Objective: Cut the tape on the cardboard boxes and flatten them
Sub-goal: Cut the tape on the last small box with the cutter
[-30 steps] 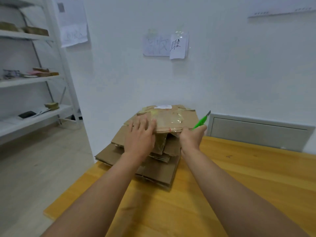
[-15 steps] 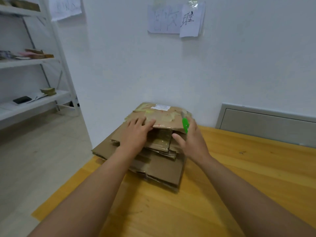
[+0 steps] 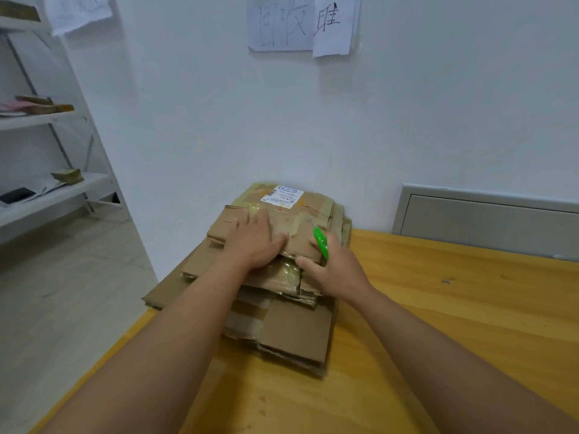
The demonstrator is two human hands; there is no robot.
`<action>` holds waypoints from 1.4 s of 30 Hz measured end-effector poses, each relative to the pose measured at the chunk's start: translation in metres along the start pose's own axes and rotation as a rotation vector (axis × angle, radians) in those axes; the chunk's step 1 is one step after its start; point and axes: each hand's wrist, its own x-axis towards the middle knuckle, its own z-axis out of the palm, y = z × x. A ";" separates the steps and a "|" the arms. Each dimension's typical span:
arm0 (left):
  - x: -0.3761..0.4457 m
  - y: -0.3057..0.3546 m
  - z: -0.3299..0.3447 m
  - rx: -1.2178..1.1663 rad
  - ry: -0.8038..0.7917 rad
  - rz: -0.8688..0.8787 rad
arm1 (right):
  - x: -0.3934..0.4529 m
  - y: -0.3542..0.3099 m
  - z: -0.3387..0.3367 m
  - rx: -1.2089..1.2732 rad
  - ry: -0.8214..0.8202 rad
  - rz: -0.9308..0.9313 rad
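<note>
A stack of flattened brown cardboard boxes (image 3: 294, 327) lies at the far left corner of the wooden table (image 3: 438, 324), against the wall. The top box (image 3: 300, 214) bears shiny clear tape and a white shipping label (image 3: 282, 197). My left hand (image 3: 253, 242) presses flat on the top box, fingers spread. My right hand (image 3: 336, 270) rests on the stack's right side and grips a green utility knife (image 3: 320, 242), its blade end pointing away toward the taped top.
White wall behind the stack carries taped paper notes (image 3: 302, 23). A grey panel (image 3: 488, 220) runs along the wall at the table's back right. White shelving (image 3: 47, 189) with small items stands on the left beyond the floor.
The view has dipped and drawn closer to the stack. My right hand turned the green knife from pointing up-right to lying over the top box. My left hand stays pressed on the cardboard.
</note>
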 end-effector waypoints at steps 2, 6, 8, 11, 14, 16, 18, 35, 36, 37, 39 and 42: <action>0.011 0.008 0.007 0.054 -0.054 -0.059 | 0.001 0.002 -0.007 0.185 0.047 0.024; 0.014 0.011 0.035 0.110 -0.154 -0.126 | 0.002 0.010 -0.022 0.431 0.176 0.119; 0.010 0.008 0.045 0.133 -0.150 -0.134 | 0.002 0.015 -0.023 0.440 0.183 0.142; 0.013 0.007 0.045 0.149 -0.172 -0.152 | -0.003 0.024 -0.023 0.424 0.148 0.133; 0.009 0.013 0.039 0.182 -0.135 -0.136 | -0.013 0.027 -0.032 0.370 0.176 0.130; 0.004 0.018 0.035 0.195 -0.074 -0.103 | -0.023 0.025 -0.044 0.354 0.207 0.132; -0.001 0.025 0.028 0.170 0.014 -0.056 | -0.034 0.022 -0.059 0.354 0.218 0.136; -0.174 0.182 0.043 0.100 0.173 0.391 | -0.179 0.033 -0.164 0.209 0.417 0.162; -0.183 0.190 0.048 0.109 0.156 0.393 | -0.187 0.037 -0.169 0.204 0.408 0.158; -0.190 0.198 0.053 0.114 0.145 0.394 | -0.195 0.039 -0.174 0.197 0.396 0.155; -0.203 0.213 0.060 0.117 0.134 0.398 | -0.210 0.045 -0.184 0.198 0.365 0.164; -0.216 0.234 0.067 0.126 0.125 0.427 | -0.228 0.058 -0.199 0.213 0.303 0.198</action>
